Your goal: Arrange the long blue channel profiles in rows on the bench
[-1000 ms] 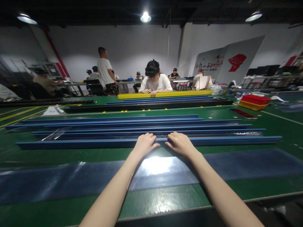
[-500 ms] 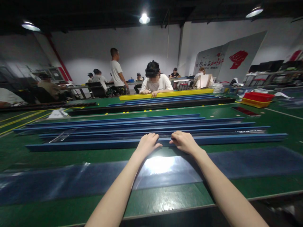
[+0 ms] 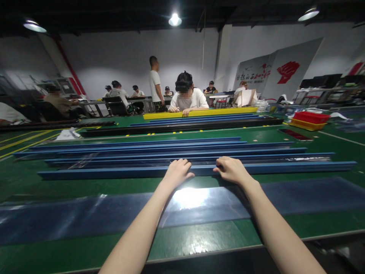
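Observation:
A long blue channel (image 3: 102,174) lies across the green table, the nearest of several blue profiles. My left hand (image 3: 179,171) is on this channel near its middle, fingers over the top and thumb at the near side, gripping it. To the right, my right hand (image 3: 230,168) is curled on the same channel, thumb at the near face. Clear film shows inside the channel. Between the channel and the table's front edge, a wide transparent sheet (image 3: 114,217) lies flat beneath my forearms.
More blue profiles (image 3: 142,145) lie behind. Beyond them are a black profile (image 3: 137,130), a yellow profile (image 3: 222,113) under a person's hands, a red bin (image 3: 310,117) and a dark flat device (image 3: 295,134) at the right. Other people sit or stand farther back.
The nearest channel has shifted to the right. My right hand has moved right, farther from my left hand, which has hardly moved. A standing person in the background has moved right.

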A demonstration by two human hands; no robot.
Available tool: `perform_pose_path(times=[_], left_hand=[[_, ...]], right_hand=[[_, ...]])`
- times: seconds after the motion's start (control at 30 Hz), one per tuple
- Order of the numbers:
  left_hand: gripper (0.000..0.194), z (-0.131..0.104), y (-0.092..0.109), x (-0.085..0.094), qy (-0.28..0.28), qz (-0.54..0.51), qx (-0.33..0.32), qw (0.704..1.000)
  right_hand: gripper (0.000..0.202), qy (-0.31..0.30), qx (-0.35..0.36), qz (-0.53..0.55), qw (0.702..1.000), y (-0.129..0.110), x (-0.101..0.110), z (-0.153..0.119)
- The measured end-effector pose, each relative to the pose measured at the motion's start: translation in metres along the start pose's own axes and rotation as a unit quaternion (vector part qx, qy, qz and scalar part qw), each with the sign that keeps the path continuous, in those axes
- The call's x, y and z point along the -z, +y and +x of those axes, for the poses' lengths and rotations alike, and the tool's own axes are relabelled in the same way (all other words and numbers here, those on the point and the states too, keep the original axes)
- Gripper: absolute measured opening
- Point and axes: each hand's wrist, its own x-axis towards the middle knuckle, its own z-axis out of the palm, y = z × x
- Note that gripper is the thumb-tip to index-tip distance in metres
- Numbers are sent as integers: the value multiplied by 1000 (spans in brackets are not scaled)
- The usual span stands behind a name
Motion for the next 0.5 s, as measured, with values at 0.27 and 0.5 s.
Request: perform_pose_path(times=[0.27, 0.5], left_hand=[[26, 0, 0, -3, 12, 9, -4, 1000], [26, 0, 1, -3, 13, 7, -3, 1000]], right_hand=[[20, 2, 6, 7, 1000, -2, 2, 0], [22, -6, 12, 18, 1000, -3, 3, -1]])
